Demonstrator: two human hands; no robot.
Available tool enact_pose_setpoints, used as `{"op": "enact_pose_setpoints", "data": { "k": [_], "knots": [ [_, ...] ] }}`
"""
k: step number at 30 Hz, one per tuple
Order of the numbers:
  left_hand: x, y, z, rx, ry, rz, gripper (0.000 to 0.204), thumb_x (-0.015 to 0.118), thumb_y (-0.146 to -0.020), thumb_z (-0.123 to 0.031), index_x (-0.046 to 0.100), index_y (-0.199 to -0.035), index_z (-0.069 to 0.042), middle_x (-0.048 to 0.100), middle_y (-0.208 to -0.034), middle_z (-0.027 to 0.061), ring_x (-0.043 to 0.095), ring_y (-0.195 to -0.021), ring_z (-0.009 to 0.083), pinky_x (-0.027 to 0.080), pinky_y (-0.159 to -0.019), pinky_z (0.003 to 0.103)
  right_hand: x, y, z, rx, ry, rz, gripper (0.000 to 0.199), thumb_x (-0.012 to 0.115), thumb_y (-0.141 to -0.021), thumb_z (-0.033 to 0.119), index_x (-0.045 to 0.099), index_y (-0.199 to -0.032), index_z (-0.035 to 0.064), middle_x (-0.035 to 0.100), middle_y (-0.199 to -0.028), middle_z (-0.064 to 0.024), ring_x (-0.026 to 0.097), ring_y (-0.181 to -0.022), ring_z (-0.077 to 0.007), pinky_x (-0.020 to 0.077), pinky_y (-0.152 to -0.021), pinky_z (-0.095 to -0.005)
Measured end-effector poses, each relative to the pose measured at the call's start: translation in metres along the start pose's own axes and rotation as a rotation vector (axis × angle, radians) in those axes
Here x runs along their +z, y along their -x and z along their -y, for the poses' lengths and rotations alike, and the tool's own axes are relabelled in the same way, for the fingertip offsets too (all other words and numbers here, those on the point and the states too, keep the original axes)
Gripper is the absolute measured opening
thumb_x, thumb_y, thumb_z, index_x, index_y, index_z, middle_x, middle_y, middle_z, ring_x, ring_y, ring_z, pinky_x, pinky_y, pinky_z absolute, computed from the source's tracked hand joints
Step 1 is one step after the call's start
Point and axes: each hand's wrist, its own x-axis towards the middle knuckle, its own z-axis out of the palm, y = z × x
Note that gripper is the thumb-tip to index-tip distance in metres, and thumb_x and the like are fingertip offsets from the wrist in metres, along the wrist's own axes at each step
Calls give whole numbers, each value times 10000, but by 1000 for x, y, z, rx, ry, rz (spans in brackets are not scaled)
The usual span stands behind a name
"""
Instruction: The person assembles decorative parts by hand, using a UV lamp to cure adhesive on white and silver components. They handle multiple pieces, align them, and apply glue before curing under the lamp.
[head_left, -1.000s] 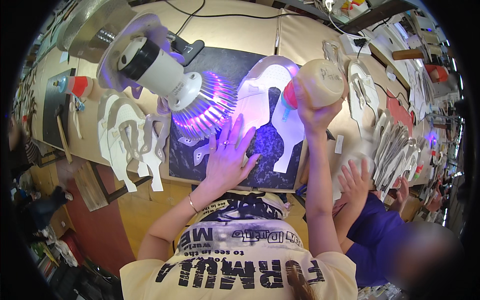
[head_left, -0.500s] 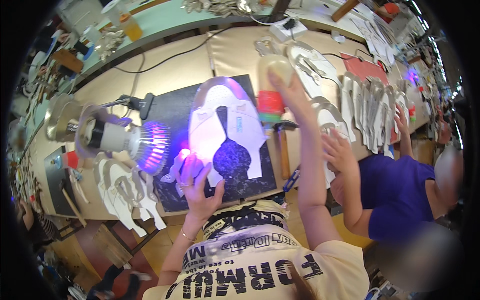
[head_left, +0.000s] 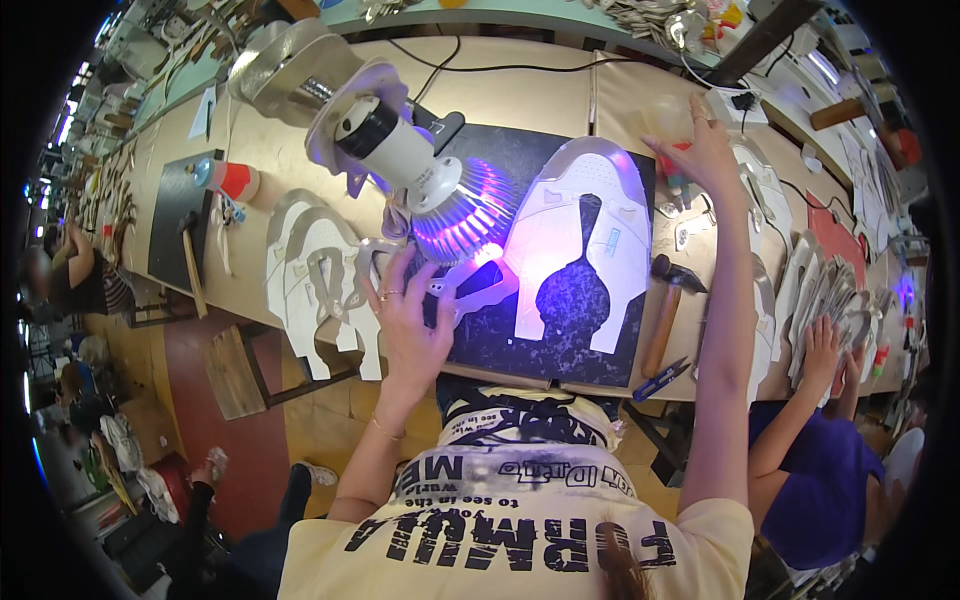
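Note:
My left hand [head_left: 412, 318] is under the lamp's glow, thumb and fingers closed on the end of a small pale cut-out shoe piece [head_left: 478, 290]. Right beside that piece lies a large white shoe upper [head_left: 543, 235], spread flat with its rounded toe away from me, on a black board [head_left: 622, 365]. My right hand [head_left: 705, 158] reaches to the far side, fingers spread beside a translucent squeeze bottle [head_left: 664, 118] with a red band. Thumb and bottle overlap in view, but the fingers do not wrap round it.
A lamp [head_left: 435, 190] with a glowing purple finned head stands left of the upper. More uppers [head_left: 300, 265] lie left of the board. A hammer [head_left: 662, 325] and blue-handled snips [head_left: 660, 380] lie right. A co-worker in purple [head_left: 820, 480] handles stacked uppers [head_left: 825, 290].
The view has swung left. My right hand has carried the bottle farther out and opened its fingers. The small shoe piece is now between my left thumb and fingers, nearer the large upper.

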Motion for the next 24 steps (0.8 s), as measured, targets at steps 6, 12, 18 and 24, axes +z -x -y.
{"op": "enact_pose_setpoints", "data": {
  "k": [6, 12, 18, 24],
  "knots": [
    [6, -18, 4, 38, -38, 57, 299, 597, -916, -165, 636, -1186, -42, 583, -1242, 183, 466, -1267, 354, 100, -1167, 580, 15, 63, 11, -50, -366, -103, 508, 671, -874, 417, 644, -1199, 27, 669, -895, -188, 660, -890, -331, 516, -766, -430],
    [24, -36, -7, 110, -48, 196, 304, 654, -905, -213, 667, -1178, -82, 675, -1001, 149, 612, -988, 355, 351, -1012, 494, 30, 107, 28, -81, -543, -18, 323, 663, -902, 232, 670, -1132, 5, 647, -830, -151, 631, -751, -276, 498, -716, -385],
    [18, -27, -3, 149, -30, 117, 233, 699, -865, -138, 665, -1067, -26, 656, -900, 123, 605, -802, 271, 430, -774, 420, 21, 117, 30, -120, -707, 126, 284, 675, -880, 143, 663, -1123, -5, 623, -783, -128, 595, -676, -229, 486, -663, -349],
    [-14, -16, -8, -140, 182, 324, 159, 651, -869, -26, 661, -1023, 9, 566, -817, 94, 528, -731, 190, 424, -670, 290, 18, 130, 26, -103, -775, 299, 319, 699, -893, 153, 644, -1148, -32, 547, -770, -11, 487, -683, -95, 445, -644, -244]
  ]
}}
